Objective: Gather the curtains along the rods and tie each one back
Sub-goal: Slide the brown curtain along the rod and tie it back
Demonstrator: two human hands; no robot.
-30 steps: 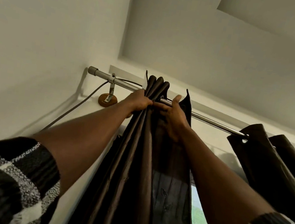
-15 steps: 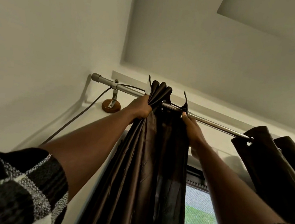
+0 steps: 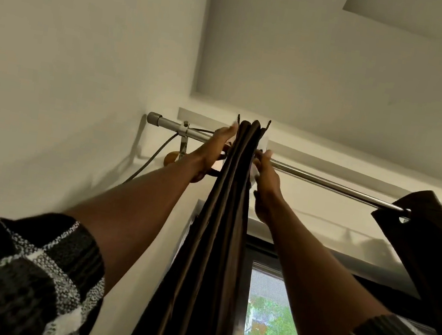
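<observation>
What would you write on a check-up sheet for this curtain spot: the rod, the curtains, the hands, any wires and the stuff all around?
Surface: no table seen; the work is up at the curtain rod, held by a bracket.
Job's things: left curtain bunched into tight folds on the rod; right curtain hangs at the far end; no tie-back seen.
Clutter: nothing seen.
Grippers: left hand lies with straight fingers against the bunch's left side; right hand touches its right side, grip unclear.
Cables: grey cable runs from near the bracket down the wall.
Surroundings: pale ceiling; window with green trees outside.
</observation>
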